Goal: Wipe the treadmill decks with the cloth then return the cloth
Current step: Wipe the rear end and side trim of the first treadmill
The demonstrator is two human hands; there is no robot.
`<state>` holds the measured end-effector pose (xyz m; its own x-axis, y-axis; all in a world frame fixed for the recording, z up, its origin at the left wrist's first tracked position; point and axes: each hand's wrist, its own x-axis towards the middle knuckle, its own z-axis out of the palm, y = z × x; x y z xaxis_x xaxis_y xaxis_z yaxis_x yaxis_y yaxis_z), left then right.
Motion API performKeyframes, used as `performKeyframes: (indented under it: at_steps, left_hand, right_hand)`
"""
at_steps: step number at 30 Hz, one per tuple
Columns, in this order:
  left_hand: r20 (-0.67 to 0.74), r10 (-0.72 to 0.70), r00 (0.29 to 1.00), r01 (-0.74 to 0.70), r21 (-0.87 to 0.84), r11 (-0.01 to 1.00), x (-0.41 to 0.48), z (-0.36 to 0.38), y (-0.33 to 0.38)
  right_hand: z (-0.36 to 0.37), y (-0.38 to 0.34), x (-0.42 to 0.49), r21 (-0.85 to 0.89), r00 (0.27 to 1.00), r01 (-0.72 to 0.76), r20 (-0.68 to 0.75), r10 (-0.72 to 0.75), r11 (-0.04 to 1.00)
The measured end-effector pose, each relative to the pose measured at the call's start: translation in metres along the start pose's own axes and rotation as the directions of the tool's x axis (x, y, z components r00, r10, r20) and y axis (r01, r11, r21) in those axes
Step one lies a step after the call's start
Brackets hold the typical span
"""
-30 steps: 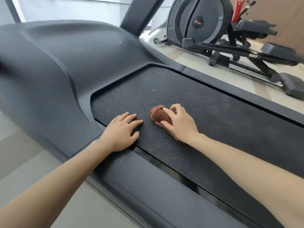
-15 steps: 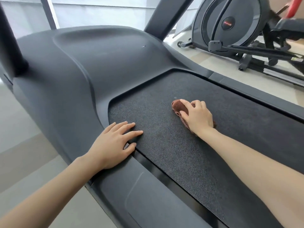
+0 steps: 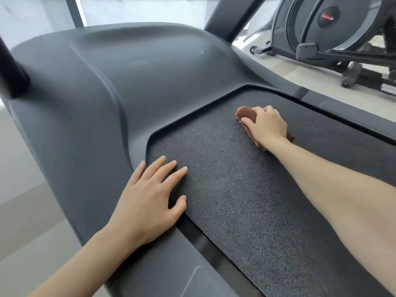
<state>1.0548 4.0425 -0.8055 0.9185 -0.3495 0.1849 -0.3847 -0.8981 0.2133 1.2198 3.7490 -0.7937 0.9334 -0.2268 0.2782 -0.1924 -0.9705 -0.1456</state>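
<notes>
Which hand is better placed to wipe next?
Right: the right hand grips the crumpled brown cloth on the black textured treadmill belt; the left hand lies flat, empty, at its edge.

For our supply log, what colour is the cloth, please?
Reddish brown cloth under the right hand, clearest in the head view.

Brown cloth (image 3: pixel 246 115): bunched, lying on the black textured treadmill deck (image 3: pixel 246 200), near the deck's front edge, partly covered by a hand.
</notes>
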Motion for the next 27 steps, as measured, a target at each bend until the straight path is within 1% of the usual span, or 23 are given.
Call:
performKeyframes:
  at_steps: [3,5,8,11,13,15,19,23,25,27]
  left_hand:
    - [-0.079,-0.173,0.982,0.175,0.029,0.984,0.006,-0.002,-0.003]
    - [-0.068,-0.200,0.977,0.204,0.049,0.978,0.007,-0.002,-0.003]
    - [-0.033,-0.165,0.986,0.168,0.142,0.975,0.006,-0.001,-0.003]
    - [-0.007,-0.126,0.992,0.125,0.192,0.973,0.002,-0.003,-0.008]
    - [0.016,-0.095,0.995,0.090,0.196,0.977,-0.002,-0.007,-0.013]
    - [0.041,-0.065,0.997,0.054,0.223,0.973,-0.008,-0.011,-0.017]
    - [0.062,-0.046,0.997,0.033,0.198,0.980,-0.012,-0.016,-0.019]
    - [0.057,-0.040,0.998,0.028,0.206,0.978,-0.012,-0.015,-0.018]
    - [0.053,-0.041,0.998,0.030,0.196,0.980,-0.013,-0.015,-0.019]
    - [0.057,-0.037,0.998,0.025,0.204,0.979,-0.012,-0.015,-0.020]
  right_hand:
    - [0.001,-0.006,-0.005,-0.056,0.998,0.057,-0.031,-0.059,0.997]
    - [-0.003,-0.017,-0.011,-0.029,0.991,0.127,-0.026,-0.128,0.992]
    - [-0.005,-0.047,-0.033,0.017,0.957,0.288,-0.035,-0.288,0.957]
    - [-0.006,-0.075,-0.068,0.051,0.882,0.470,-0.054,-0.468,0.881]
    - [-0.010,-0.079,-0.091,0.090,0.841,0.541,-0.074,-0.536,0.836]
    - [-0.017,-0.074,-0.113,0.119,0.824,0.567,-0.092,-0.560,0.815]
    - [-0.036,-0.057,-0.157,0.165,0.799,0.601,-0.084,-0.596,0.782]
    - [-0.048,-0.029,-0.197,0.199,0.714,0.698,-0.117,-0.690,0.688]
    - [-0.052,-0.022,-0.201,0.214,0.667,0.741,-0.128,-0.734,0.636]
    - [-0.054,-0.022,-0.191,0.253,0.647,0.753,-0.118,-0.754,0.607]
